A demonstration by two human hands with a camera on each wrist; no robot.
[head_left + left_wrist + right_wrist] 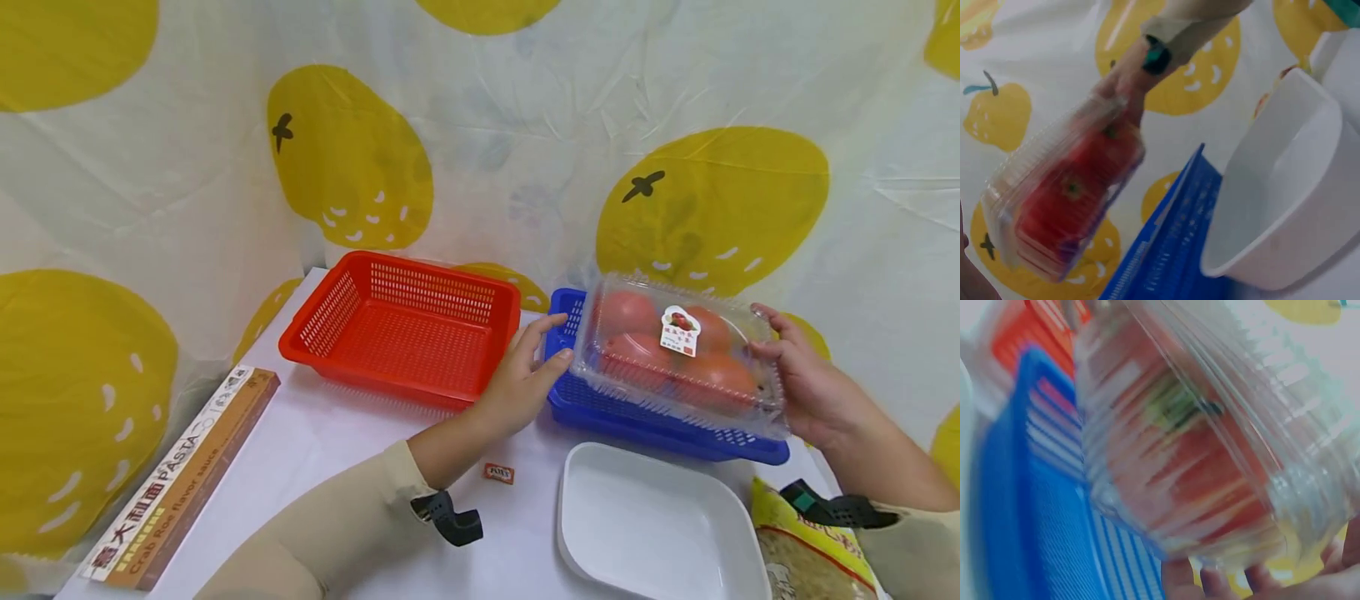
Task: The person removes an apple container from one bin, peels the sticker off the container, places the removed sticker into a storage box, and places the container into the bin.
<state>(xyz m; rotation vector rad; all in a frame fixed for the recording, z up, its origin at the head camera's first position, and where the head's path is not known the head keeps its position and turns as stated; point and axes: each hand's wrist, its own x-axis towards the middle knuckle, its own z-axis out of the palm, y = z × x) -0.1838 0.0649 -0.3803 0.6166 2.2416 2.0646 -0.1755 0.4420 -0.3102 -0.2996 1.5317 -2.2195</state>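
1. The person's right hand [821, 396] has its grip closed round the right end of a clear, ridged plastic box [720, 329], with fingers curled beneath it.
2. The left hand [517, 383] has its grip open, fingers and thumb spread just beside the box's left end.
3. The box holds red tomatoes [633, 358] and bears a white paper label [680, 332]. It is held tilted above a blue, slotted plastic basket [615, 419], apart from it.
4. Left of the blue basket stands a red, slotted plastic basket [420, 346], with nothing in it.
5. In front of the blue basket is a white, round-cornered tray [660, 525]; just beside its right side lies a yellow printed bag [813, 554].
6. A small orange-red wrapped packet [498, 473] lies on the white worktop [337, 433], near the left wrist.
7. Along the worktop's left edge lies a long brown-and-white pasta carton [180, 483].
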